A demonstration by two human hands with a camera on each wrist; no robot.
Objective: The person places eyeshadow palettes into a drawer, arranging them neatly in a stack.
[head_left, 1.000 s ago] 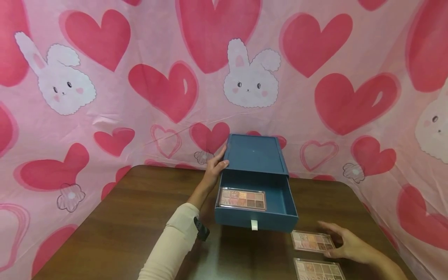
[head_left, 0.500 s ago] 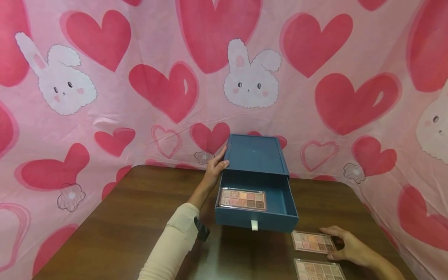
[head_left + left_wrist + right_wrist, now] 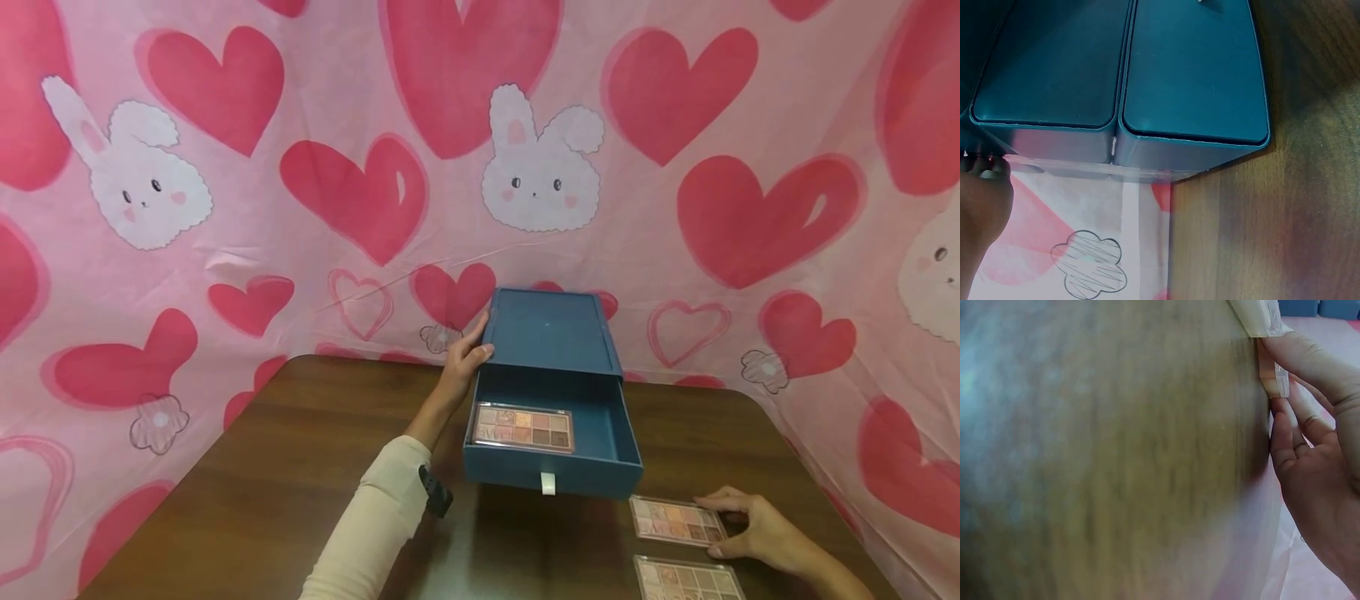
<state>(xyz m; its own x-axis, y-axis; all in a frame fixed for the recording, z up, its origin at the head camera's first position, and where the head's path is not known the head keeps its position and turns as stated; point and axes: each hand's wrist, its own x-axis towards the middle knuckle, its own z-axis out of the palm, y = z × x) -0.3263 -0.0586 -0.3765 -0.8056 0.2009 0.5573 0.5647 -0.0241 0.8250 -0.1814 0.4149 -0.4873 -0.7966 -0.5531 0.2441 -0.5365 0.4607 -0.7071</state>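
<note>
Head view: I see the left hand (image 3: 459,365) gripping the blue box (image 3: 551,333) at its left side, and the right hand (image 3: 767,530) pinching the farther loose palette (image 3: 675,522) by its right end; it lies on the surface (image 3: 337,450), between those fingers and the open drawer (image 3: 570,477).

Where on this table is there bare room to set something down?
Widest is the table left of the cream sleeve; another strip runs between that sleeve and the front palette. The drawer has room right of the inner palette. Front right is crowded: the right hand pinches the rear palette, behind the front one.
</note>
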